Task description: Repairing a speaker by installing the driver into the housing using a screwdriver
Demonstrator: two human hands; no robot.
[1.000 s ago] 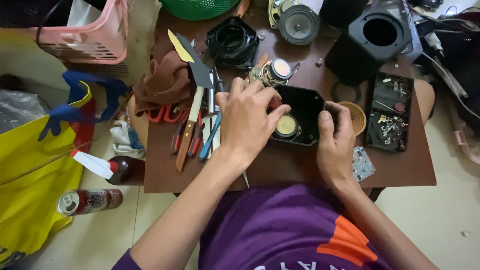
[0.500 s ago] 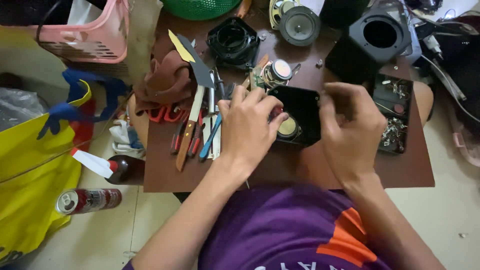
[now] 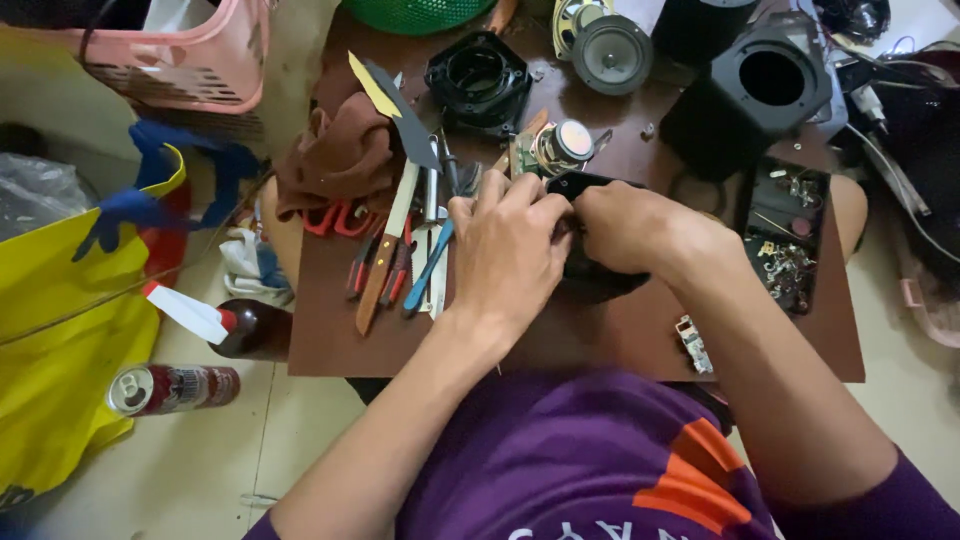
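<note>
My left hand (image 3: pixel 510 250) and my right hand (image 3: pixel 630 225) are closed together over a small black plastic housing (image 3: pixel 600 280) at the middle of a brown table (image 3: pixel 600 345). Both hands grip it, and the fingertips meet above its top edge. Most of the housing is hidden under the hands. Just behind them stands a small speaker driver with a shiny round magnet (image 3: pixel 562 145).
Left of my hands lie a knife (image 3: pixel 385 255), a trowel blade (image 3: pixel 405 120), pliers and screwdrivers, with a brown cloth (image 3: pixel 340 160). Black speaker cabinets (image 3: pixel 750 90) and a loose speaker cone (image 3: pixel 612 52) stand behind. A parts tray (image 3: pixel 785 240) sits at right. A can (image 3: pixel 170 388) lies on the floor.
My right hand left the housing's right side and came in over its top to meet my left hand. The round part inside the housing is now covered.
</note>
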